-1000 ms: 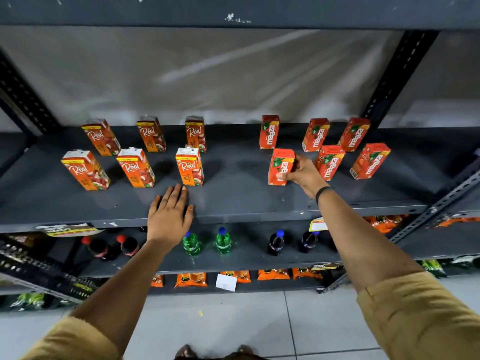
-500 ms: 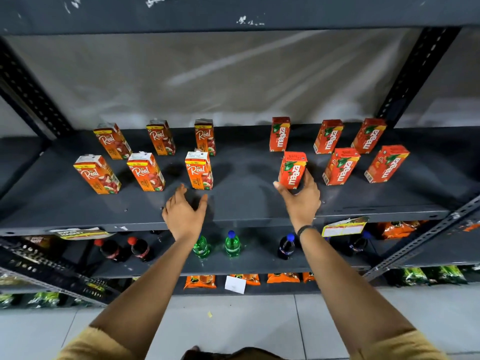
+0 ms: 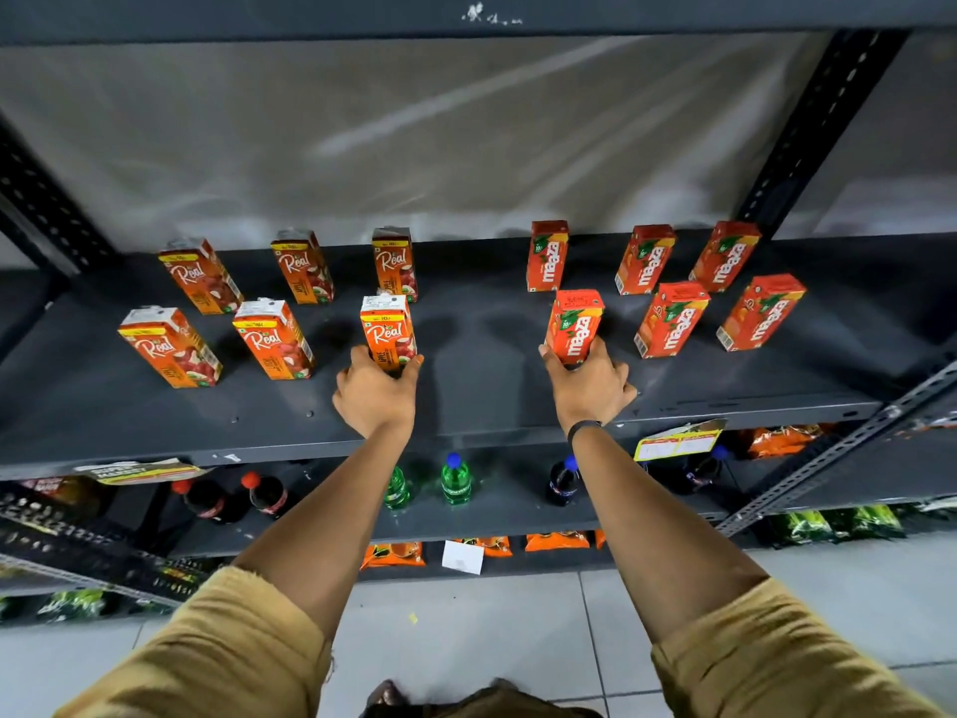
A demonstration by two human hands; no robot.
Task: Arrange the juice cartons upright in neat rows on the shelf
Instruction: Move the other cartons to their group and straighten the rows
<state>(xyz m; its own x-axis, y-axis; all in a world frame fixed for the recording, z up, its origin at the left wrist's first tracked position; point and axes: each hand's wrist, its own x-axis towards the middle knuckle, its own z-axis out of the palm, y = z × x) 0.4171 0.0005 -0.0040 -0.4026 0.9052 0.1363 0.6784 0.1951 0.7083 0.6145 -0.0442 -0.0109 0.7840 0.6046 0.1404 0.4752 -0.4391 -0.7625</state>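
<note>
Two groups of upright juice cartons stand on the dark grey shelf point(image 3: 481, 401). On the left are several orange Real cartons in two rows, on the right several red Maaza cartons in two rows. My left hand point(image 3: 375, 393) grips the base of the front-row Real carton point(image 3: 388, 329) nearest the middle. My right hand point(image 3: 588, 386) grips the base of the front-row Maaza carton point(image 3: 575, 323) nearest the middle. Both cartons stand upright on the shelf, with a wide gap between them.
A slotted metal upright point(image 3: 823, 116) rises at the back right and another at the far left. The shelf below holds green bottles point(image 3: 454, 479) and dark cola bottles point(image 3: 264, 494). Orange snack packets point(image 3: 393, 554) lie lower down. A price label point(image 3: 678, 443) hangs on the shelf edge.
My left hand rose from the shelf's front edge and closed on the Real carton. My right hand slid round to hold the Maaza carton from the front.
</note>
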